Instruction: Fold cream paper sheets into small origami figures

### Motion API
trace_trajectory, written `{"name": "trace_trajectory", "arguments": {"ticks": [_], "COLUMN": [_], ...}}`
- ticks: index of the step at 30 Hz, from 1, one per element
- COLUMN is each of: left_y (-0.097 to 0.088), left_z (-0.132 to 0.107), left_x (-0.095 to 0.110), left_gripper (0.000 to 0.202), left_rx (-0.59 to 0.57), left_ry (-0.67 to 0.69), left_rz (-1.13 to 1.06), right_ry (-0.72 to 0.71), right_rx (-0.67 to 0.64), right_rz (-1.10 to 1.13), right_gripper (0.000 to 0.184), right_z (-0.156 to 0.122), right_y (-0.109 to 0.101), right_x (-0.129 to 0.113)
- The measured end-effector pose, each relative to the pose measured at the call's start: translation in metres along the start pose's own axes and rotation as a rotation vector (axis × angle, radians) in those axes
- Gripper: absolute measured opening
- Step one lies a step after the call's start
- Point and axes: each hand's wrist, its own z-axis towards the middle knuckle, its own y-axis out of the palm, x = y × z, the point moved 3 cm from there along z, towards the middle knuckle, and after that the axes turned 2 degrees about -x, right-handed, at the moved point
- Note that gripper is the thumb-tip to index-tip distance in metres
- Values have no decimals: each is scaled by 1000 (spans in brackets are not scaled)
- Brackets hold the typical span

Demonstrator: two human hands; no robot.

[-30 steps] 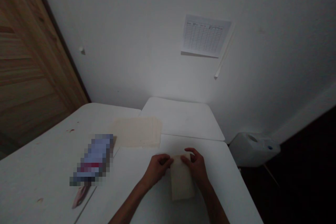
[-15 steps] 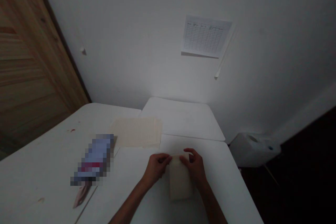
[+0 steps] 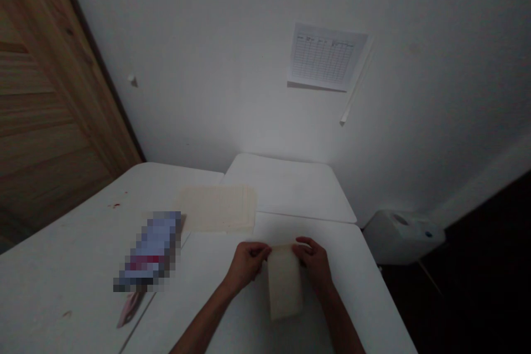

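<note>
"White wall (image 3: 199,66), dim; ruled paper sheet (image 3: 326,57) posted on it. Below: white table (image 3: 352,265), panels seamed. Principal item?"

"One beige rectangular packet (image 3: 284,285), cloth or paper, cannot tell which. Position: between the two hands, over the near panel; whether its near end touches the table, cannot tell."

"Grips?"

"Left hand (image 3: 246,263): thumb and forefinger pinching the far left corner. Right hand (image 3: 315,261): thumb and fingertips pinching at the far right corner, forefinger arched."

"Alterations on record?"

"Right thumb, half a second ago lying over the upper face, has since moved outward to the corner. Left grip unchanged. Judgement: the far edge is now governed evenly from both ends, its face left uncovered."

"Adjacent stock?"

"One stack of flat beige sheets (image 3: 218,209), beyond the left hand. One blurred blue item (image 3: 151,246), farther left, pink handle (image 3: 129,308) just beside."
</note>
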Motion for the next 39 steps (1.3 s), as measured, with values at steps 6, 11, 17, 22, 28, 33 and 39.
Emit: {"name": "trace_trajectory", "arguments": {"ticks": [6, 11, 17, 22, 28, 33, 39], "left_y": [1, 0, -1, 0, 5, 4, 1], "left_z": [0, -3, -1, 1, -3, -4, -2], "left_x": [-1, 4, 2, -2, 0, 2, 2], "left_gripper": [46, 45, 46, 49, 53, 54, 52], "left_rx": [-19, -34, -47, -76, -153, -168, -152], "left_ry": [-2, -13, -32, -57, -72, -71, -69], "left_rz": [-18, -33, -55, -56, -13, 12, 13], "right_ry": [16, -7, -66, -110, -158, -160, -57], "right_rx": [-20, 1, 42, 73, 143, 165, 42], "right_rz": [-61, -99, -133, -153, -178, -169, -80], "right_gripper": [46, 42, 40, 39, 41, 44, 52], "right_z": [0, 1, 1, 1, 2, 3, 0], "right_y": [1, -1, 2, 4, 5, 6, 8], "right_x": [1, 0, 1, -3, -9, -10, -8]}}
